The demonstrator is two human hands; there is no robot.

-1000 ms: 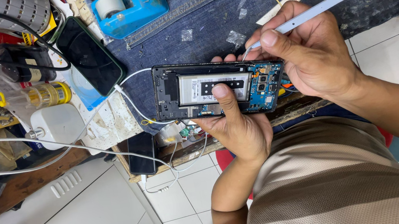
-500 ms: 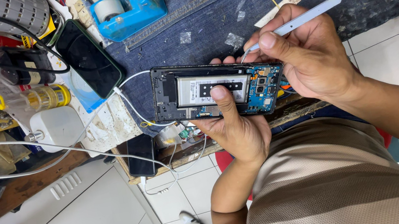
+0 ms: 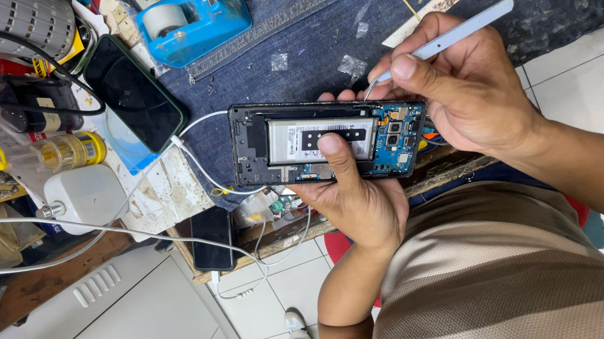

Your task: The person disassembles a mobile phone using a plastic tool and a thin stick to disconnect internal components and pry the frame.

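Gripping opened black phone (image 3: pixel 326 141), left hand (image 3: pixel 360 196); right hand (image 3: pixel 469 92) pinches pale-blue tweezers (image 3: pixel 451 34) — slip could scratch board.

We only have one view: head-worn cam, looking steeply down past the chest onto the workbench edge (image 3: pixel 344 31) and tiled floor (image 3: pixel 598 79). Close range, opened phone (image 3: pixel 289 143) near frame centre, both hands in shot. No second view to overlap.
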